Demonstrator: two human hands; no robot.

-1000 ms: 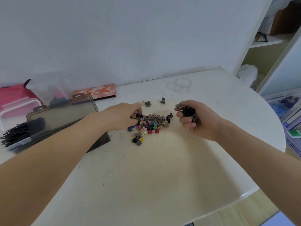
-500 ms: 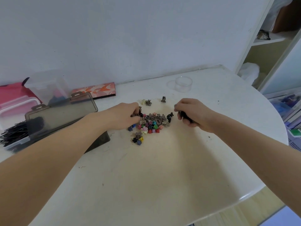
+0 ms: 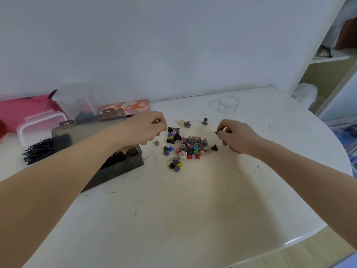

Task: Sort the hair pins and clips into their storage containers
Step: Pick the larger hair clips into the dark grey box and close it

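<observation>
Clips [image 3: 188, 147] in many colours lie in a loose heap on the white table [image 3: 193, 209], between the two hands. Right hand [image 3: 234, 137] hangs just right of the heap with fingers curled, and thumb and forefinger pinch a small black clip [image 3: 217, 132] at their tips, held a little above the heap's right edge. Another black clip [image 3: 214, 147] lies on the table just below that pinch, at the fringe of the heap.

Left hand [image 3: 146, 127] hovers at the heap's left edge, its fingers curled inward; whether anything sits between them cannot be told from this view. A small pinkish flower clip [image 3: 156, 142] lies apart on the table just under this hand. Beyond the two hands, toward the wall, a few stray clips [image 3: 185, 123] sit alone, one grey clip [image 3: 205, 121] nearer the right hand's fingertips.

Directly beneath the left forearm stands a smoky dark storage box [image 3: 123, 165] with its lid [image 3: 87, 130] raised, dark clips visible inside. Farther left of that arm a bundle of black hair pins [image 3: 38, 151] lies in a spread, beside a pink-rimmed container [image 3: 41, 122] and a clear box [image 3: 77, 105]. Past the right hand, near the wall, stands a small clear round tub [image 3: 229, 106]. A flat patterned orange box [image 3: 127, 107] lies against the wall behind the left hand.
</observation>
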